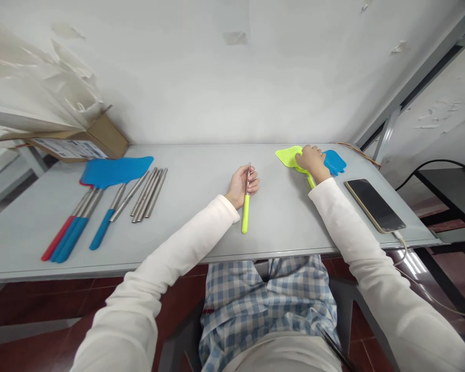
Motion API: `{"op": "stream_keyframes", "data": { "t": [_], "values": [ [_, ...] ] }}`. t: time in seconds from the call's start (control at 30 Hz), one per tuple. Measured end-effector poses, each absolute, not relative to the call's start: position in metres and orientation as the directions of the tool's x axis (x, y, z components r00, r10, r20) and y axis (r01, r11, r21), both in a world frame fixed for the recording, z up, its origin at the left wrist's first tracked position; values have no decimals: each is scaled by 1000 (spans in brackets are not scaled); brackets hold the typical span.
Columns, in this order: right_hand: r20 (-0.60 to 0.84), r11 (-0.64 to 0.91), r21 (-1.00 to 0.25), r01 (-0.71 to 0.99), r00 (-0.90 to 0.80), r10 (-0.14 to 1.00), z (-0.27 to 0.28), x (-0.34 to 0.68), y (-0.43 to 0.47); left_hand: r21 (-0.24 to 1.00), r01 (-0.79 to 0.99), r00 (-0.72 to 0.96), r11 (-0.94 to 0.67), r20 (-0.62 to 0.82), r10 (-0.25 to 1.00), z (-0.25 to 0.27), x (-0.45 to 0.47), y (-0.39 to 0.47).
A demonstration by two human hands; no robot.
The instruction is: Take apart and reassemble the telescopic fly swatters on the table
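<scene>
My left hand (243,185) is closed around the metal rod of a handle with a yellow-green grip (245,214); the grip points down toward the table's front edge. Over at the right, my right hand (312,159) has its fingers closed on a yellow-green fly swatter head (289,155) lying on the table. A yellow-green neck piece (310,181) shows beside my right wrist, partly hidden by the hand and sleeve. Just right of that hand lies a blue fly swatter head (335,162), partly covered by it.
On the left lie blue fly swatters (116,170) with blue and red grips (58,237). Several bare metal rods (151,194) are beside them. A cardboard box (104,137) stands at the back left. A phone (374,204) with a charging cable (400,237) lies at the right.
</scene>
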State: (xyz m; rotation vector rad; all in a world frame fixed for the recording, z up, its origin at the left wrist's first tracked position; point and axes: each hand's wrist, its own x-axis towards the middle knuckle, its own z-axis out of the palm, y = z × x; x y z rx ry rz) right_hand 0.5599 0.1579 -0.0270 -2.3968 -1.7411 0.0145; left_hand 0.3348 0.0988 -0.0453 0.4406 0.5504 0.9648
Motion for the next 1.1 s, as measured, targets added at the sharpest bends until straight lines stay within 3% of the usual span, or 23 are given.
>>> {"op": "stream_keyframes", "data": {
  "t": [0.1,0.3,0.67,0.93,1.1],
  "values": [
    [64,-310,-110,944,318,946,-20,572,159,573,-645,454,506,-245,857,-45,335,99],
    [-191,-214,-22,976,206,960,-9,596,167,570,-641,451,515,-263,853,-42,336,98],
    [-203,-257,-60,965,240,949,-2,607,187,568,-643,452,514,-259,853,-43,336,96],
    [-268,84,-66,994,-99,958,-9,580,156,571,-639,452,516,-264,852,-42,335,95],
    [-103,114,52,992,-108,989,-17,555,140,567,-647,443,510,-264,856,-43,334,96]
  ]
}}
